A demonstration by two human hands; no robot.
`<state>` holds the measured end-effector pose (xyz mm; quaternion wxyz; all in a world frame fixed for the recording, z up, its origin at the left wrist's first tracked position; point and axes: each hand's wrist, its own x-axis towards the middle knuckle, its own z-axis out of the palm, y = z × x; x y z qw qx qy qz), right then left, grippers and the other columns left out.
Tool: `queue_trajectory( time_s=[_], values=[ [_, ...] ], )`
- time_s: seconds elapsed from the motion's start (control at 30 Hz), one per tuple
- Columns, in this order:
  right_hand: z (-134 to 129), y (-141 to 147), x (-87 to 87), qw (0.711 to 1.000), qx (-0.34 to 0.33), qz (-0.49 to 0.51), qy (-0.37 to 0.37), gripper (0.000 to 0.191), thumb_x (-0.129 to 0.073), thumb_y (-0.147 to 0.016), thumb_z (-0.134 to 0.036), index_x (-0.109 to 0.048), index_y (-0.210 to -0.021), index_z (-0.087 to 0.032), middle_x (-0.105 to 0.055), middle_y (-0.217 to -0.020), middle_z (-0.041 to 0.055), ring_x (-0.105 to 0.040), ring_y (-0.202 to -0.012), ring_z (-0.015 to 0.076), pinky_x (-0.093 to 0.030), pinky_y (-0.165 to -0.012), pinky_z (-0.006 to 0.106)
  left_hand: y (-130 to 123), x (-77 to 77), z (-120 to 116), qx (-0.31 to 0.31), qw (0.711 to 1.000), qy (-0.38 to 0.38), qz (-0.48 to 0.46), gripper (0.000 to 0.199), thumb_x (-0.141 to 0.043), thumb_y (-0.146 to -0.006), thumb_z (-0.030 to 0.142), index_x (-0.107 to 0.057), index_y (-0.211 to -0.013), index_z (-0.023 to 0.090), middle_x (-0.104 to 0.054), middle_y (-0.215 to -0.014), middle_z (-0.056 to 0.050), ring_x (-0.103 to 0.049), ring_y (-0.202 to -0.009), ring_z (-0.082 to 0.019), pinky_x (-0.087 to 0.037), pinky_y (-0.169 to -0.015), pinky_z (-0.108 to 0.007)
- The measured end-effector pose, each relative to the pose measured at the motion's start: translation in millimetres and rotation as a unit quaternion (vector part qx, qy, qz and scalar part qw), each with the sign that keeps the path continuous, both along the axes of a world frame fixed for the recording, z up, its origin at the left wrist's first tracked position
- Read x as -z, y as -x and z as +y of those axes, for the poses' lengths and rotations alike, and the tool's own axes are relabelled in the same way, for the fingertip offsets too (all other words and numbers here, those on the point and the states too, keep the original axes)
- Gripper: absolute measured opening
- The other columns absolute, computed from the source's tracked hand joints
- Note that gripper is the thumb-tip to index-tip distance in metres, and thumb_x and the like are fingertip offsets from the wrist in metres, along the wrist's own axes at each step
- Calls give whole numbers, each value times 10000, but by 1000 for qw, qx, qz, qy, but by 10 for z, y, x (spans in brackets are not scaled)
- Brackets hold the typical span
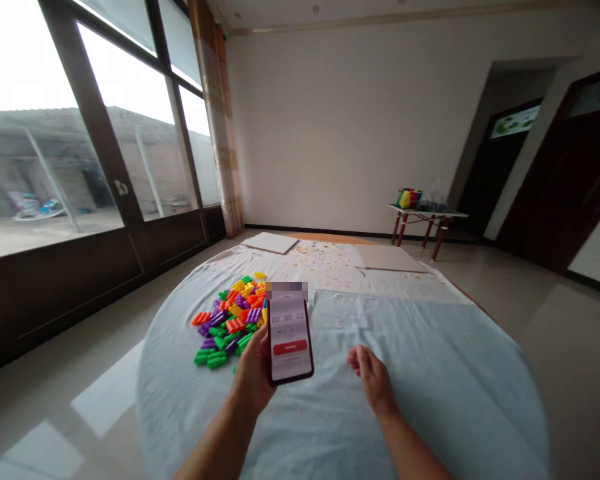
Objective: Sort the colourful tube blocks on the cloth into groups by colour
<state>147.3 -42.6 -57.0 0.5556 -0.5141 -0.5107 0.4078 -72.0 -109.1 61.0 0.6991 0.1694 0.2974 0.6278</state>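
My left hand (251,375) is wrapped round a smartphone (291,368), held up above the table with its screen facing me. The screen shows a timer at 00:00:02 and a red button; its top strip is blurred out. To the right of the phone, my right hand (373,379) is closed in a loose fist over the cloth, and nothing shows in its fingers. Behind and left of the phone lies a pile of ridged plastic building blocks (230,324) in green, orange, purple and yellow. The phone and left hand hide part of the pile.
A pale blue tablecloth (430,373) covers the round table. Two flat boards lie at its far side, a white one (270,243) on the left and a beige one (393,258) on the right. A small side table (455,214) with bags stands by the far wall. Glass doors line the left.
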Motion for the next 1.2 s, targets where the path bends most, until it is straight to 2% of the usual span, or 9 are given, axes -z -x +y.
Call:
queue_trajectory(
  time_s=[0.17, 0.4, 0.8, 0.97, 1.2],
  values=[
    [5, -49, 46, 1000, -16, -17, 11, 647, -481, -678, -814, -666, -774, -202, -724, -748, 96, -690, -702, 242, -554, -626, 323, 365, 16, -279, -73, 997, 13, 13, 528, -549, -820, 348, -531, -1298, 123, -719, -1018, -142, -683, -901, -310, -529, -836, -466],
    [32, -105, 118, 998, -25, -47, 16, 662, -485, -670, -814, -669, -811, -194, -730, -794, 115, -696, -733, 248, -564, -652, 330, 771, -80, -595, -139, 990, 11, 38, 505, -552, -831, 300, -525, -1304, 126, -734, -939, -124, -699, -784, -281, -549, -778, -448],
    [64, -189, 219, 996, -36, -80, 28, 615, -478, -736, -749, -664, -873, -179, -741, -828, 92, -707, -773, 241, -573, -674, 307, 1119, -32, -918, -194, 978, 13, 75, 523, -537, -860, 348, -479, -1344, 159, -710, -1062, -123, -692, -876, -270, -555, -812, -433],
    [89, -247, 261, 994, -40, -93, 33, 580, -469, -766, -706, -657, -887, -171, -734, -833, 96, -700, -774, 235, -569, -668, 301, 1317, 32, -1143, -234, 967, 9, 95, 529, -528, -869, 359, -455, -1362, 182, -699, -1099, -118, -689, -893, -267, -554, -819, -437],
    [83, -311, 257, 991, -40, -113, 55, 491, -462, -792, -632, -643, -890, -187, -721, -855, 116, -689, -818, 272, -566, -711, 374, 1637, 238, -1506, -306, 938, 89, 138, 468, -517, -873, 392, -519, -1274, 149, -715, -1024, -127, -696, -842, -265, -572, -762, -454]
  ],
)
